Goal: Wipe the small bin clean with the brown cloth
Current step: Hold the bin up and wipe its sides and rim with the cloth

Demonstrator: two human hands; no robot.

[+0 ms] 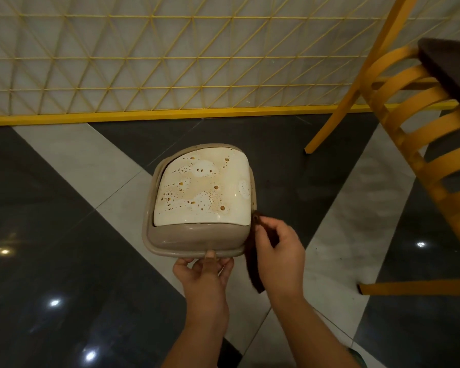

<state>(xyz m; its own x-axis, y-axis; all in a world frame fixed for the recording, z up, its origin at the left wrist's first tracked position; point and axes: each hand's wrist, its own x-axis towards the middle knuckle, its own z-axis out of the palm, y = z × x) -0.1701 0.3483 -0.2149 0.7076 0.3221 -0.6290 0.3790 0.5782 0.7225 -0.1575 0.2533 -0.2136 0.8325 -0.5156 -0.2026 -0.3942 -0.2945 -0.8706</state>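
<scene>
At your twelve o'clock, the small bin (197, 235) looks like smooth beige plastic; its cream lid (205, 189) is glossy and stained brown. The brown cloth (252, 264) looks rough, matt. The floor (64, 261) is polished, reflective tile.

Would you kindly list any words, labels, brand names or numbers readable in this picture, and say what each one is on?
None: no readable text anywhere.
The bin and its stained white lid show only brown spots, no label.
The brown cloth in the right hand, the chair and the yellow lattice wall bear no writing.
</scene>
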